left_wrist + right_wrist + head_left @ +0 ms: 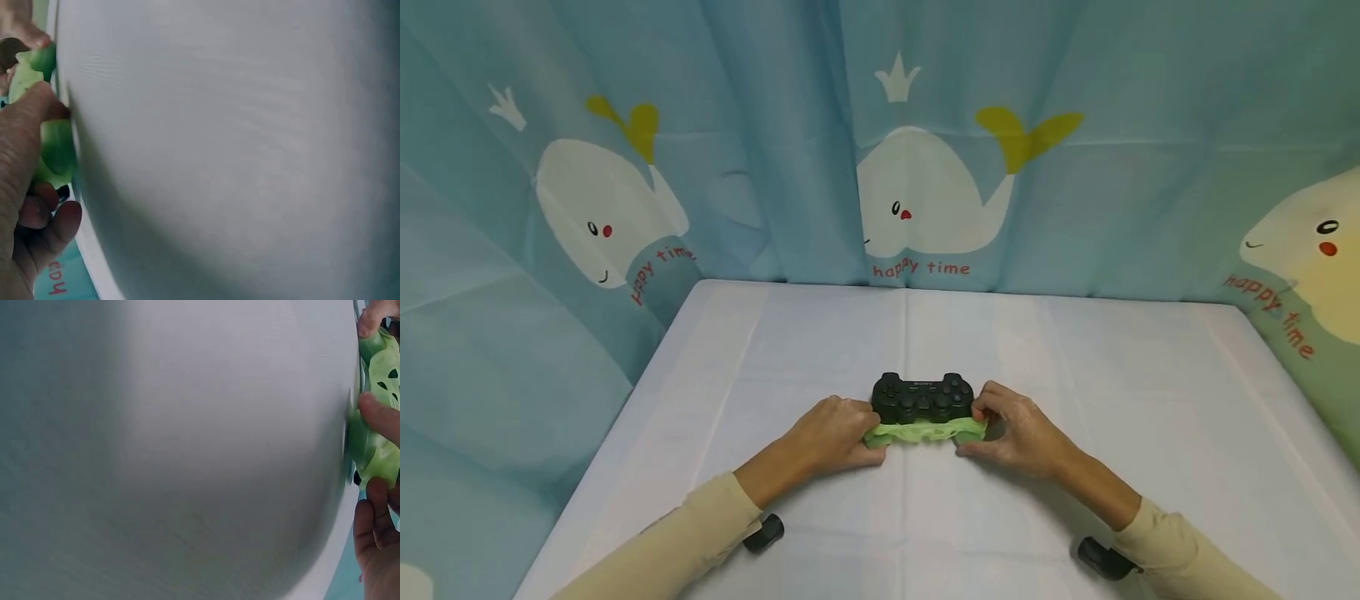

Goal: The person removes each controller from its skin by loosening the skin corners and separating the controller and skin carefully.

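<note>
A black game controller (pixel 922 398) lies on the white table with its sticks and buttons facing up. Around its near side is a stretchy light green cover (pixel 925 432), which hides the grips. My left hand (pixel 835 432) pinches the left end of this cover between thumb and fingers. At the right end, my right hand (pixel 1017 429) grips cover and controller in the same way. Holes show in the green cover (pixel 382 375) in the right wrist view. The left wrist view has my left thumb pressed on the green cover (pixel 58 147). The controller's underside is hidden.
The white-covered table (pixel 820 333) stretches out on all sides of the hands. Blue curtains (pixel 790 125) printed with whales hang behind it and at both sides. A small black device (pixel 764 533) sits at the left wrist, another black device (pixel 1103 558) at the right.
</note>
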`<state>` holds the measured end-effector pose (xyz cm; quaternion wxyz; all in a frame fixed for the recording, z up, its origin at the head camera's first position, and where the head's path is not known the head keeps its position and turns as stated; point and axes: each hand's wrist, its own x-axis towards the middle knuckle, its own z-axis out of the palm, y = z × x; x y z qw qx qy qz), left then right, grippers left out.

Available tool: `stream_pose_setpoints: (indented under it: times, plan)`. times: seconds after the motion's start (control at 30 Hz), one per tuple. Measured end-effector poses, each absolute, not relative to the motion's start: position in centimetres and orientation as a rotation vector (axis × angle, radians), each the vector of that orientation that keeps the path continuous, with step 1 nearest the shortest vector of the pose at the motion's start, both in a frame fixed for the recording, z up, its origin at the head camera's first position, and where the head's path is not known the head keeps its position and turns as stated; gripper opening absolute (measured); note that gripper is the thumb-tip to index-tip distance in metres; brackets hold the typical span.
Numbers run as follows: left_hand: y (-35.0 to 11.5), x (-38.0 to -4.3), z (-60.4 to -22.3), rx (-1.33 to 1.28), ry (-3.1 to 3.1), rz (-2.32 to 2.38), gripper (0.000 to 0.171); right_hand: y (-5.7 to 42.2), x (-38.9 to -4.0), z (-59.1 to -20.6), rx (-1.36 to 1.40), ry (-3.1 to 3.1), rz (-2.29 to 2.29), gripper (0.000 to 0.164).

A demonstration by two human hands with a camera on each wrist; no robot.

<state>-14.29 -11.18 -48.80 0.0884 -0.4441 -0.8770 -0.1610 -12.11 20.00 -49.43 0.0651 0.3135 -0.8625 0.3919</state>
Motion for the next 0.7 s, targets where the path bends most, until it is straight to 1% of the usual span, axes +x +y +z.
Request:
stream_pose_setpoints:
  times: [0.1, 0.13, 0.17, 0.2, 0.27, 0.3, 0.37, 0.4, 0.43, 0.53, 0.6, 0.7]
  plan:
    - [-11.3, -14.1, -48.6, -1.241, -2.686, -0.444, 0.034, 20.0, -11.9, -49.4, 0.926, -2.634, 1.061, 0.049]
    - [-11.3, -14.0, -48.6, -1.195, -2.714, -0.427, 0.035, 20.0, -11.9, -49.4, 0.916, -2.642, 1.017, 0.050]
    - [-11.4, -13.8, -48.6, -1.145, -2.731, -0.410, 0.039, 20.0, -11.8, -49.4, 0.902, -2.650, 0.977, 0.053]
    - [-11.5, -13.7, -48.5, -1.098, -2.743, -0.390, 0.048, 20.0, -11.8, -49.4, 0.887, -2.654, 0.952, 0.056]
    - [-11.6, -13.4, -48.6, -1.041, -2.741, -0.364, 0.070, 20.1, -11.7, -49.5, 0.876, -2.652, 0.940, 0.062]
    - [-11.6, -13.3, -48.6, -1.032, -2.732, -0.372, 0.077, 20.1, -11.7, -49.6, 0.872, -2.649, 0.950, 0.064]
    - [-11.5, -13.1, -48.7, -1.049, -2.693, -0.401, 0.083, 20.1, -11.7, -49.7, 0.871, -2.646, 0.992, 0.063]
    - [-11.5, -12.9, -48.7, -1.065, -2.679, -0.423, 0.083, 20.1, -11.7, -49.7, 0.876, -2.640, 1.011, 0.059]
    - [-11.5, -12.8, -48.8, -1.078, -2.656, -0.452, 0.079, 20.1, -11.7, -49.8, 0.888, -2.629, 1.018, 0.055]
    - [-11.4, -12.5, -49.0, -1.090, -2.585, -0.515, 0.061, 20.1, -11.9, -49.8, 0.917, -2.602, 1.017, 0.048]
    - [-11.4, -12.7, -49.1, -1.084, -2.552, -0.529, 0.053, 20.1, -12.2, -49.8, 0.939, -2.589, 0.992, 0.047]
    - [-11.3, -13.3, -49.0, -1.113, -2.534, -0.519, 0.048, 20.0, -12.6, -49.5, 0.958, -2.602, 0.923, 0.048]
